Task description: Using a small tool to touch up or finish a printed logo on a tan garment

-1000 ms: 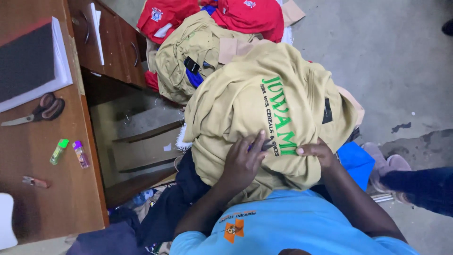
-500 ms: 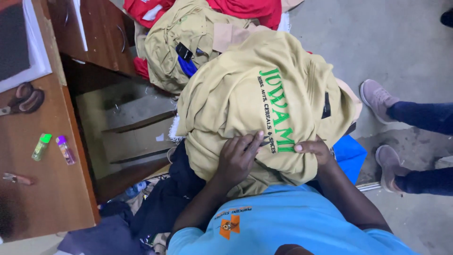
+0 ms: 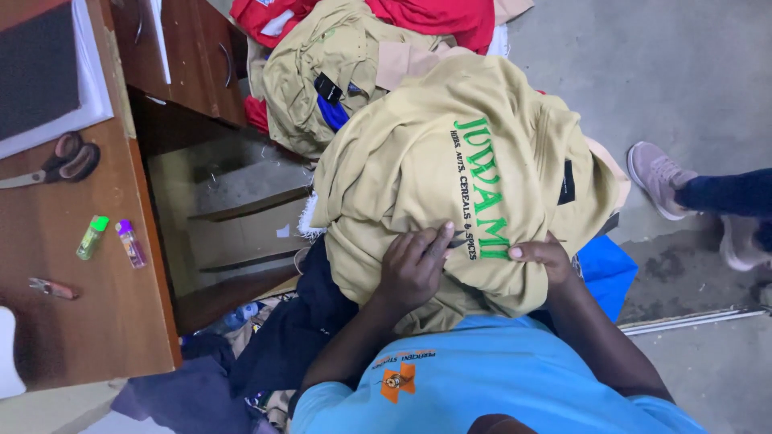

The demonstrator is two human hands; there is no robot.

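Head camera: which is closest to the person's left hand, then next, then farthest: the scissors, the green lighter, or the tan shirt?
1. Tan shirt, right under the left hand.
2. Green lighter, off to the side on the wooden desk.
3. Scissors, higher up on that desk.

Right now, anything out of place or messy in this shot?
Yes. Both hands, left hand and right hand, rest on a crumpled tan garment with green lettering. Around it, more tan garments, red clothes and dark clothes are heaped unfolded by the desk, some spilling onto the floor.
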